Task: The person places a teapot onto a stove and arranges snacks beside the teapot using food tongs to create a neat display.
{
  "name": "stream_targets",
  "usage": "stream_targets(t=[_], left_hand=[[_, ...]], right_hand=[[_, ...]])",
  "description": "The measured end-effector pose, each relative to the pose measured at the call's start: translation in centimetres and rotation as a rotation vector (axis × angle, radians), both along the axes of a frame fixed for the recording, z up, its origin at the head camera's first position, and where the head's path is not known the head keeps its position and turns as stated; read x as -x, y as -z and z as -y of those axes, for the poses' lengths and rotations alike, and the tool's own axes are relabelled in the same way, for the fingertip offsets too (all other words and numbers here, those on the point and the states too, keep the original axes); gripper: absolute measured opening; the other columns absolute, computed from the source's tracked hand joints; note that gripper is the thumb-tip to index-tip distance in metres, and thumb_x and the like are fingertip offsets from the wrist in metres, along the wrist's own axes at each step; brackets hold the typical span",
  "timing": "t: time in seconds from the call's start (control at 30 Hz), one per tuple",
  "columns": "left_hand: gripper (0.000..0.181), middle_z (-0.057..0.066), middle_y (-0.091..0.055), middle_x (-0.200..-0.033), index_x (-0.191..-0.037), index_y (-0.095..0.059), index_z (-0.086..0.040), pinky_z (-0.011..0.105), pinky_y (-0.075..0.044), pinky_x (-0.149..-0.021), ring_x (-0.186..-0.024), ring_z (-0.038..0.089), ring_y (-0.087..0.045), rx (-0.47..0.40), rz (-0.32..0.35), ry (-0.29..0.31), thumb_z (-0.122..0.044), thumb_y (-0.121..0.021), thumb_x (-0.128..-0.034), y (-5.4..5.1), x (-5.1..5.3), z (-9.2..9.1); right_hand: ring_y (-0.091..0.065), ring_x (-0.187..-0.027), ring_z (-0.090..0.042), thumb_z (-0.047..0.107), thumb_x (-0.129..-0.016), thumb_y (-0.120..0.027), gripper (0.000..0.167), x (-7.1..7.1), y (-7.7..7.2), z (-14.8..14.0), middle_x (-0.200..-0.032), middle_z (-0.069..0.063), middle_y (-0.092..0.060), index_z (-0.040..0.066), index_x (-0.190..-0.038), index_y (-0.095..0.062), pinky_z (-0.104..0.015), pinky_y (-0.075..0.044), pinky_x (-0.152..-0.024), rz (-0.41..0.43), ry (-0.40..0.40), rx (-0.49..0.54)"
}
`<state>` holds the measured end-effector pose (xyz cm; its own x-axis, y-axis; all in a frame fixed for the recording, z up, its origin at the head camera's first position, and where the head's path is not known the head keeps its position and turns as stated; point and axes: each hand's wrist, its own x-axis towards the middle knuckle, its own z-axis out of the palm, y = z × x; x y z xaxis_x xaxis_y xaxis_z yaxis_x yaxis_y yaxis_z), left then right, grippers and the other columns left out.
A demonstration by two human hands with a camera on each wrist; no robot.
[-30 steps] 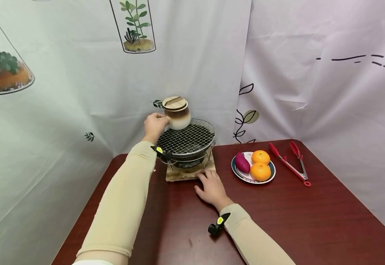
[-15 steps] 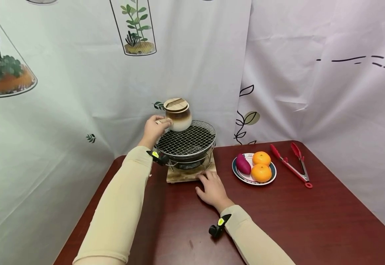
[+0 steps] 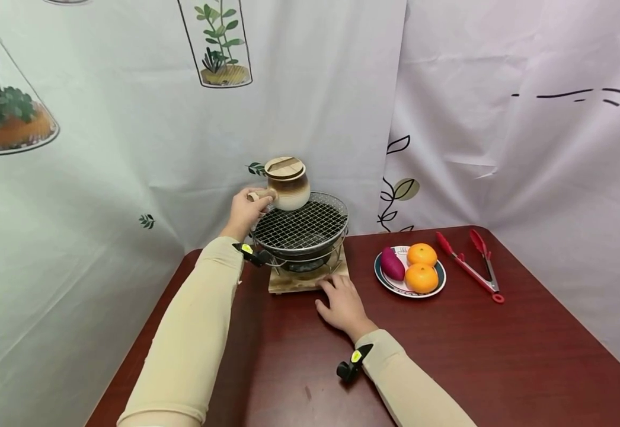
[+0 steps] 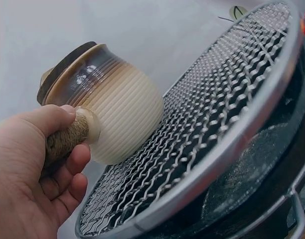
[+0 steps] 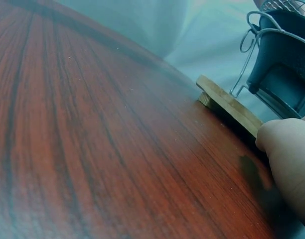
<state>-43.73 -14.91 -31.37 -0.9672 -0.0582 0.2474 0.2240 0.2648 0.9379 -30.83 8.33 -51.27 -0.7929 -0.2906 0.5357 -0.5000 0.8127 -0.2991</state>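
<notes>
A cream and brown ceramic teapot [image 3: 294, 194] with a flat wooden lid and a twine-wrapped side handle [image 4: 70, 134] sits at the back left of a round wire grill [image 3: 310, 228]. My left hand [image 3: 243, 212] holds that handle, thumb on top and fingertips beneath in the left wrist view. Under the grill is a black brazier [image 5: 284, 64] in a wire stand, on a low wooden board [image 3: 310, 283]. My right hand [image 3: 342, 302] rests at the board's front right edge, fingers touching it; in the right wrist view most fingers are hidden.
Right of the board is a plate [image 3: 395, 291] with a purple sweet potato [image 3: 392, 264] and two oranges [image 3: 422, 279]. Red-tipped tongs [image 3: 472, 268] lie spread farther right. Cloth walls [image 3: 331, 107] stand close behind the dark red table [image 3: 374, 403].
My left fingers have shifted lower on the handle, so more of it shows in the head view. The teapot keeps its place on the grill. My right hand stays put.
</notes>
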Motion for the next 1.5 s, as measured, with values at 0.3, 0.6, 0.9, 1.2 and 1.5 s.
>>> stream_targets(t=[0.3, 0.6, 0.9, 1.2, 1.5], left_hand=[[0.048, 0.008, -0.061, -0.097, -0.137, -0.048, 0.005, 0.027, -0.054, -0.062, -0.064, 0.01, -0.065, -0.138, 0.046, 0.034, -0.005, -0.068, -0.0944, -2.0, -1.8, 0.2], [0.038, 0.005, -0.061, -0.096, -0.126, -0.051, -0.002, 0.028, -0.053, -0.064, -0.07, 0.014, -0.067, -0.223, 0.071, 0.008, -0.005, -0.07, -0.0933, -1.5, -0.9, 0.6], [0.035, 0.002, -0.061, -0.096, -0.125, -0.049, -0.01, 0.023, -0.049, -0.061, -0.072, 0.01, -0.066, -0.212, 0.053, -0.033, -0.013, -0.069, -0.0963, -0.4, 0.8, 0.6], [0.044, 0.005, -0.058, -0.104, -0.138, -0.042, -0.009, 0.022, -0.049, -0.062, -0.07, 0.009, -0.064, -0.265, 0.082, -0.029, -0.012, -0.063, -0.0996, -0.7, 1.3, 0.1], [0.05, 0.006, -0.054, -0.109, -0.146, -0.038, -0.012, 0.02, -0.05, -0.062, -0.071, 0.008, -0.065, -0.316, 0.109, -0.021, -0.011, -0.06, -0.101, -0.8, 1.7, 0.0]], right_hand=[[-0.051, -0.12, -0.032, 0.028, -0.089, -0.071, 0.037, 0.0, -0.4, 0.1, -0.124, -0.01, -0.057, 0.014, -0.123, -0.069, -0.049, -0.039, -0.106, 0.003, 0.003, -0.02], [-0.051, -0.119, -0.031, 0.03, -0.09, -0.07, 0.037, 0.1, -0.2, 0.1, -0.125, -0.009, -0.057, 0.015, -0.124, -0.068, -0.048, -0.039, -0.107, 0.008, 0.003, -0.04], [-0.051, -0.119, -0.032, 0.029, -0.09, -0.07, 0.036, 0.0, -0.3, 0.0, -0.125, -0.01, -0.057, 0.014, -0.123, -0.068, -0.049, -0.039, -0.106, 0.012, 0.003, -0.032], [-0.051, -0.118, -0.032, 0.028, -0.089, -0.07, 0.036, -0.1, -0.3, 0.0, -0.123, -0.01, -0.058, 0.014, -0.122, -0.069, -0.049, -0.039, -0.105, 0.004, 0.003, -0.018], [-0.052, -0.118, -0.031, 0.028, -0.088, -0.071, 0.036, 0.2, 0.1, 0.0, -0.122, -0.009, -0.058, 0.015, -0.122, -0.069, -0.048, -0.039, -0.105, -0.007, 0.015, -0.034]])
